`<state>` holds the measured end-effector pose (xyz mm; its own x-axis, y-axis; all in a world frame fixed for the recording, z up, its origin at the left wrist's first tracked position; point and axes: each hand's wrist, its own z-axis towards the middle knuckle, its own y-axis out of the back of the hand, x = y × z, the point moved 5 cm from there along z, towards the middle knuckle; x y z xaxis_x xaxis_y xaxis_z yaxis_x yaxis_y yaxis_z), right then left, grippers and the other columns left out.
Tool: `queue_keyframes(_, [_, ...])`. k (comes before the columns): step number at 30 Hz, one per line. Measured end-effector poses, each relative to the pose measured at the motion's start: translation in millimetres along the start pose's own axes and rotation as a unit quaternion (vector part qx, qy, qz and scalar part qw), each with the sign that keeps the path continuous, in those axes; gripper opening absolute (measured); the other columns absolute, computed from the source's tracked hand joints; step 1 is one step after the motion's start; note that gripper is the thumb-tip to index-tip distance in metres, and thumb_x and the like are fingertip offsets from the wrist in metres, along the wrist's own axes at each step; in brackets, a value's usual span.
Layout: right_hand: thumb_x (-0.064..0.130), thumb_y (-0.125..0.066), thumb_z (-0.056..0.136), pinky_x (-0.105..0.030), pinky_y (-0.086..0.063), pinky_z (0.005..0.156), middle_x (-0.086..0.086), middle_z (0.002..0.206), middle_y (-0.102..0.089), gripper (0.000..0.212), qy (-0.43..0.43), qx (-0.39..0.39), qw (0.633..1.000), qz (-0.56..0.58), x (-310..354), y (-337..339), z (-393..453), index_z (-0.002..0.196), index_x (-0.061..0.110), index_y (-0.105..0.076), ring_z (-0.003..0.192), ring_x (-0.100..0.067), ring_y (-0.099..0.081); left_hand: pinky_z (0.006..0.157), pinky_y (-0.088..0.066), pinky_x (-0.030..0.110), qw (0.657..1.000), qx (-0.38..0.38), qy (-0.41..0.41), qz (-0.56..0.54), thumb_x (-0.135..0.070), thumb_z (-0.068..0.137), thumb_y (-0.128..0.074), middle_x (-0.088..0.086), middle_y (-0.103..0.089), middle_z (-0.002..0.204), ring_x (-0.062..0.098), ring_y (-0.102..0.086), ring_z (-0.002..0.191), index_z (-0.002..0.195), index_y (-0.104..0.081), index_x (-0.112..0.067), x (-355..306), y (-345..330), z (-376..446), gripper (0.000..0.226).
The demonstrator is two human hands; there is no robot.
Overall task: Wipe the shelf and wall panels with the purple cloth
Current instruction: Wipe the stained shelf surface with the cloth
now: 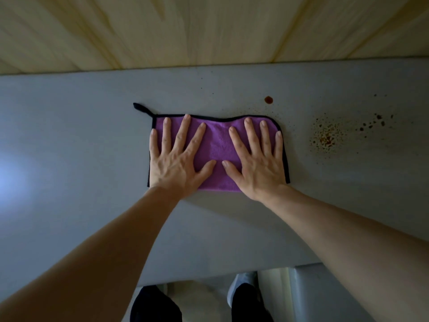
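A purple cloth [218, 145] with a black hem and a black loop at its far left corner lies flat on the grey shelf [81, 135]. My left hand [178, 156] presses flat on the cloth's left half, fingers spread and straight. My right hand [255, 159] presses flat on its right half in the same way. Behind the shelf rises a pale wood-grain wall panel [209, 29].
Brown stains mark the shelf to the right of the cloth: a round drop [268, 99], a dense speckled patch [327, 137] and scattered dots [376, 123]. The shelf's near edge runs below my forearms; my legs and a grey shoe [241, 284] show beneath it.
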<state>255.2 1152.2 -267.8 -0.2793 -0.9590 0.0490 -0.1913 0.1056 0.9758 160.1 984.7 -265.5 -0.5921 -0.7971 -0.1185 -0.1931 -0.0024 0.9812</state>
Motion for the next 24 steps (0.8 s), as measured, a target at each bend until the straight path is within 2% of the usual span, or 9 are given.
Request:
queue_keyframes(12, [0.077, -0.011, 0.088, -0.058, 0.012, 0.119, 0.002, 0.167, 0.016, 0.079, 0.01, 0.018, 1.0, 0.001, -14.5, 22.7, 99.9, 0.156, 0.043, 0.01, 0.153, -0.03, 0.017, 0.12, 0.003, 0.055, 0.999, -0.015, 0.041, -0.019, -0.083, 0.084, -0.02, -0.005, 0.002, 0.167, 0.033, 0.006, 0.152, 0.156, 0.0, -0.043, 20.9, 16.5, 82.6, 0.084])
queue_keyframes(24, [0.076, -0.016, 0.088, -0.06, 0.008, 0.12, 0.002, 0.168, 0.01, 0.079, 0.023, 0.008, 1.0, 0.005, -18.5, 33.3, 131.2, 0.157, 0.042, 0.003, 0.153, -0.032, 0.012, 0.12, 0.003, 0.057, 0.998, -0.033, 0.048, -0.019, -0.081, 0.085, -0.022, -0.003, 0.001, 0.167, 0.035, 0.005, 0.152, 0.156, -0.003, -0.043, 25.2, 20.2, 107.6, 0.083])
